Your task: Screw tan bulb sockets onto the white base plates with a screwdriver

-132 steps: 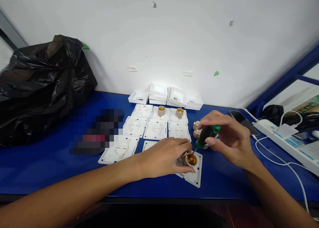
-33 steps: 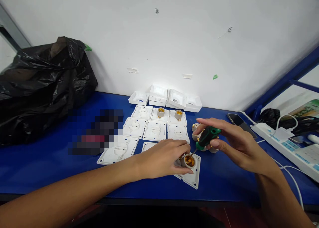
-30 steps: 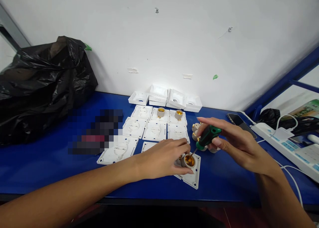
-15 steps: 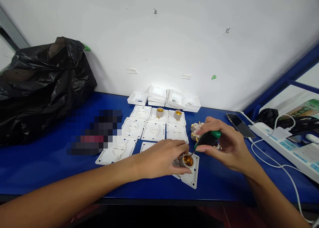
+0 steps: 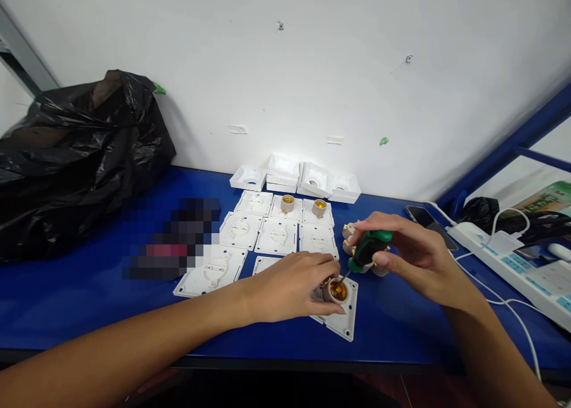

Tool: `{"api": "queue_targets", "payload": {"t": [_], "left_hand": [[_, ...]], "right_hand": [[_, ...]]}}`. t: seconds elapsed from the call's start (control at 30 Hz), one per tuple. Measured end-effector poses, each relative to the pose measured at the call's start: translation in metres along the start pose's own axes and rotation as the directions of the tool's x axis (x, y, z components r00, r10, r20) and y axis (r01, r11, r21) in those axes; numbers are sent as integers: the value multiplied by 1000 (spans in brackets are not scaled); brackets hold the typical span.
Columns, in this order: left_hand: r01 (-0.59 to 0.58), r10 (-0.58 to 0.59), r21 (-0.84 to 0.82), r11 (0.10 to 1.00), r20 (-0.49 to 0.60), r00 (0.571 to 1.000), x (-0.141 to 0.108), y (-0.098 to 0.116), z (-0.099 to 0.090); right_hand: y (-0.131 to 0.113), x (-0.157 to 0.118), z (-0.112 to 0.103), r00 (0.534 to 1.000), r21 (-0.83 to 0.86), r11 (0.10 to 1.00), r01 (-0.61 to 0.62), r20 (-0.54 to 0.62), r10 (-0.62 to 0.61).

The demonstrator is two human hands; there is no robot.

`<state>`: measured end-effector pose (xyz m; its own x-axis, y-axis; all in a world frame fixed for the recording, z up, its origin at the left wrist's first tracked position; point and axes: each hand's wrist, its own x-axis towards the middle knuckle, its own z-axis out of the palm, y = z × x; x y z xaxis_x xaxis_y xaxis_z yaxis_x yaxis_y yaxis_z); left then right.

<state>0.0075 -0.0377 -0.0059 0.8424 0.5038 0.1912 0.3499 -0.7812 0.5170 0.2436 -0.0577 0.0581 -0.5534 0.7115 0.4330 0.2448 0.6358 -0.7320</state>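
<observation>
My left hand [image 5: 297, 286] grips a round lamp socket [image 5: 338, 291] with a brass-coloured inside, which sits on a white square plate [image 5: 348, 325] near the table's front edge. Above it, my right hand [image 5: 388, 250] holds a green and black screwdriver [image 5: 369, 248] between thumb and fingers. The tilted shaft points down into the socket; its tip is hidden inside. Several loose sockets [image 5: 348, 232] lie behind the screwdriver, partly covered by my right hand. Two plates at the back carry upright sockets [image 5: 288, 203], and other white plates [image 5: 277, 234] lie without sockets.
White square covers [image 5: 314, 178] are stacked along the wall. A black plastic bag [image 5: 84, 152] fills the left side, with a blurred dark item [image 5: 178, 241] beside it. To the right are a phone [image 5: 428, 223], a white power strip [image 5: 513, 265] and cables.
My right thumb and fingers have shifted on the screwdriver handle, which now stands more upright. My left hand keeps its hold on the socket. The view has moved slightly.
</observation>
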Motion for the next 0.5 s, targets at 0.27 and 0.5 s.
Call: {"api": "queue_targets", "payload": {"t": [0.27, 0.5], "left_hand": [[-3, 3, -13, 1000, -4, 1000, 0, 0, 0], [-2, 1, -32, 999, -22, 1000, 0, -1, 3]], "right_hand": [[5, -1, -7, 998, 32, 998, -60, 14, 60], [1, -1, -16, 989, 89, 996, 18, 144, -31]]}}
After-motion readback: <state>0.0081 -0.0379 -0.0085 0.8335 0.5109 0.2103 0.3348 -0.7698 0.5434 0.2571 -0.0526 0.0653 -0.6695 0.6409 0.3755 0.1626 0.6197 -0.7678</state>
